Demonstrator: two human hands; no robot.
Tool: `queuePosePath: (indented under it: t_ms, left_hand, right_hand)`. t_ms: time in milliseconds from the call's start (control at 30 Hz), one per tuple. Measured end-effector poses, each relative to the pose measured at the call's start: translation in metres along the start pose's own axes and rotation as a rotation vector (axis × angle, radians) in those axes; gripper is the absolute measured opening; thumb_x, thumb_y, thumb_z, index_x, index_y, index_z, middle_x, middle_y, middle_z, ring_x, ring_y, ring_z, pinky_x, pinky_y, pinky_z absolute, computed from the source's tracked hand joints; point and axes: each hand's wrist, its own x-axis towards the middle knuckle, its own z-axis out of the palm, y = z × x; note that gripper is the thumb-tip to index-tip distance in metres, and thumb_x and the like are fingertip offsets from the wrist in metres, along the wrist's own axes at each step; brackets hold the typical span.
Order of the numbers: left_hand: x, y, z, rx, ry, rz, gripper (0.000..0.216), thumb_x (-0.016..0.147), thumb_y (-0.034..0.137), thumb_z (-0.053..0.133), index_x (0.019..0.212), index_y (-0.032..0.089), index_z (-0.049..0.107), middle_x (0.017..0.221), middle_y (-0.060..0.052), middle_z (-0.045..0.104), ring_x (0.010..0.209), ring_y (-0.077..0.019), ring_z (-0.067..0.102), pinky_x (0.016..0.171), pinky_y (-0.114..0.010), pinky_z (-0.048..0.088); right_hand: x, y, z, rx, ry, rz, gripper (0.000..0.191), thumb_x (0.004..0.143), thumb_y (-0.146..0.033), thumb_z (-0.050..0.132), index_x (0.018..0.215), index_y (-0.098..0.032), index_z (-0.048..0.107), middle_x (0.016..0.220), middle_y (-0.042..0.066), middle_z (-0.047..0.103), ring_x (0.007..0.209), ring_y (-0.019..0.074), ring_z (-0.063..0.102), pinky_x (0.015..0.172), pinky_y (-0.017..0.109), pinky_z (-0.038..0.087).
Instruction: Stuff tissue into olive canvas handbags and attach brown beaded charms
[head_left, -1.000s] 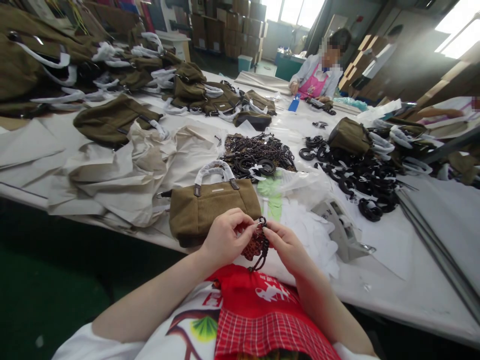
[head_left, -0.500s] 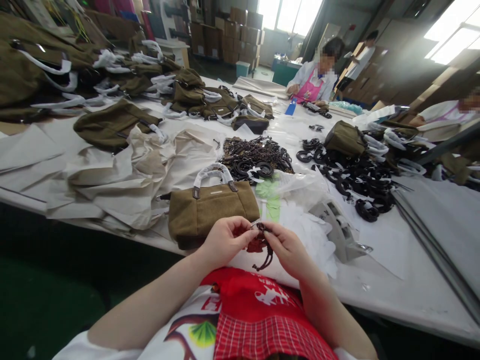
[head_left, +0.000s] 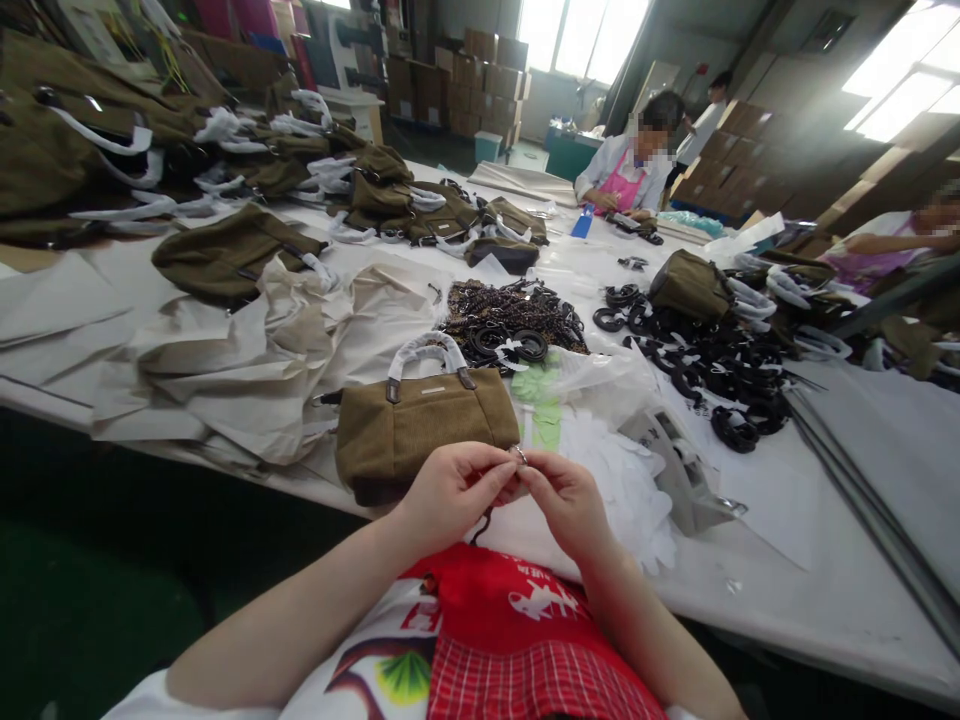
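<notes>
Both hands meet just in front of my apron. My left hand (head_left: 466,490) is closed in a pinch, and my right hand (head_left: 566,495) pinches from the other side. Between the fingertips shows a small silvery metal ring (head_left: 519,455) of a corded charm. A dark cord end (head_left: 481,527) of it dangles below my left fingers; the rest is hidden by the hands. Close behind my left hand stands an olive-brown handbag (head_left: 427,430), its handles (head_left: 427,350) wrapped in white.
Behind the bag lies a heap of dark braided cords (head_left: 514,310). To the right are a grey tape dispenser (head_left: 675,470), white paper pieces (head_left: 615,480) and black coiled straps (head_left: 735,430). Crumpled paper (head_left: 225,370) and more bags (head_left: 232,250) fill the left. A co-worker (head_left: 622,175) sits across the table.
The charm has turned in my fingers; its cord now hangs at the left instead of the right, and most of it is covered. My hands have drawn closer together.
</notes>
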Motion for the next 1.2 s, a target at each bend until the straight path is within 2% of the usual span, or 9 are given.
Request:
queuePosePath:
  t_ms: [133, 300, 467, 567, 733, 867, 933, 1033, 1200]
  left_hand:
    - [0.004, 0.01, -0.009, 0.3, 0.163, 0.16, 0.023, 0.084, 0.034, 0.064, 0.091, 0.013, 0.07, 0.081, -0.007, 0.068, 0.066, -0.0131, 0.062, 0.058, -0.021, 0.05]
    - [0.018, 0.014, -0.018, 0.203, -0.046, 0.077, 0.021, 0.081, 0.033, 0.067, 0.08, 0.012, 0.07, 0.072, -0.004, 0.068, 0.062, -0.012, 0.061, 0.056, -0.02, 0.048]
    - [0.024, 0.019, -0.027, 0.037, -0.143, 0.016, 0.022, 0.082, 0.035, 0.066, 0.079, 0.012, 0.068, 0.061, -0.002, 0.067, 0.056, -0.012, 0.061, 0.054, -0.02, 0.048]
    - [0.027, 0.027, -0.034, 0.087, -0.133, 0.065, 0.023, 0.081, 0.035, 0.067, 0.079, 0.013, 0.07, 0.064, -0.002, 0.069, 0.058, -0.0114, 0.062, 0.056, -0.02, 0.048]
    - [0.048, 0.036, -0.053, 0.299, -0.08, 0.189, 0.028, 0.082, 0.038, 0.064, 0.077, 0.012, 0.072, 0.07, -0.004, 0.07, 0.061, -0.0114, 0.06, 0.056, -0.019, 0.045]
    - [0.097, 0.032, -0.09, 0.807, 0.104, 0.186, 0.038, 0.091, 0.043, 0.048, 0.091, 0.016, 0.074, 0.072, -0.002, 0.071, 0.061, -0.0124, 0.059, 0.056, -0.021, 0.043]
    - [0.127, 0.024, -0.109, 0.94, 0.153, 0.133, 0.039, 0.094, 0.039, 0.043, 0.098, 0.014, 0.072, 0.076, -0.004, 0.072, 0.066, -0.0153, 0.063, 0.061, -0.024, 0.046]
    - [0.165, 0.006, -0.123, 1.071, 0.098, 0.1, 0.031, 0.095, 0.033, 0.047, 0.095, 0.013, 0.071, 0.09, -0.008, 0.073, 0.083, -0.0192, 0.066, 0.076, -0.03, 0.05]
    - [0.188, -0.033, -0.107, 1.268, -0.175, 0.112, 0.026, 0.092, 0.034, 0.059, 0.108, 0.014, 0.063, 0.113, -0.008, 0.065, 0.102, -0.0207, 0.063, 0.091, -0.044, 0.052]
  right_hand:
    - [0.003, 0.003, 0.001, 0.365, -0.09, 0.184, 0.026, 0.088, -0.043, 0.063, 0.087, -0.019, 0.073, 0.074, 0.003, 0.073, 0.058, 0.0136, 0.064, 0.059, 0.027, 0.053]
    - [0.007, -0.004, -0.003, 0.595, -0.254, 0.367, 0.03, 0.087, -0.046, 0.065, 0.085, -0.016, 0.068, 0.072, 0.005, 0.072, 0.064, 0.0145, 0.068, 0.06, 0.024, 0.053]
    - [0.013, -0.017, -0.003, 0.764, -0.387, 0.463, 0.026, 0.089, -0.044, 0.063, 0.088, -0.018, 0.059, 0.078, 0.006, 0.075, 0.067, 0.0157, 0.071, 0.066, 0.027, 0.056]
    - [0.02, -0.022, 0.001, 0.812, -0.408, 0.471, 0.026, 0.089, -0.043, 0.064, 0.088, -0.018, 0.057, 0.082, 0.007, 0.075, 0.07, 0.0164, 0.073, 0.065, 0.026, 0.056]
    - [0.044, -0.027, 0.01, 0.838, -0.348, 0.416, 0.023, 0.088, -0.039, 0.066, 0.085, -0.018, 0.057, 0.086, 0.007, 0.075, 0.079, 0.0174, 0.073, 0.071, 0.027, 0.056]
    - [0.074, -0.017, 0.026, 0.821, -0.264, 0.384, 0.022, 0.085, -0.037, 0.068, 0.084, -0.018, 0.057, 0.082, 0.005, 0.074, 0.071, 0.015, 0.07, 0.067, 0.024, 0.054]
    - [0.091, -0.003, 0.041, 0.816, -0.192, 0.414, 0.021, 0.083, -0.035, 0.068, 0.082, -0.018, 0.057, 0.081, 0.005, 0.074, 0.07, 0.0149, 0.07, 0.066, 0.024, 0.054]
    - [0.111, 0.026, 0.068, 0.806, -0.098, 0.529, 0.014, 0.083, -0.029, 0.063, 0.077, -0.018, 0.057, 0.075, 0.005, 0.072, 0.067, 0.014, 0.068, 0.064, 0.023, 0.054]
    - [0.114, 0.068, 0.09, 0.766, -0.067, 0.666, 0.015, 0.081, -0.025, 0.057, 0.069, -0.016, 0.057, 0.061, 0.006, 0.068, 0.052, 0.0125, 0.063, 0.054, 0.021, 0.051]
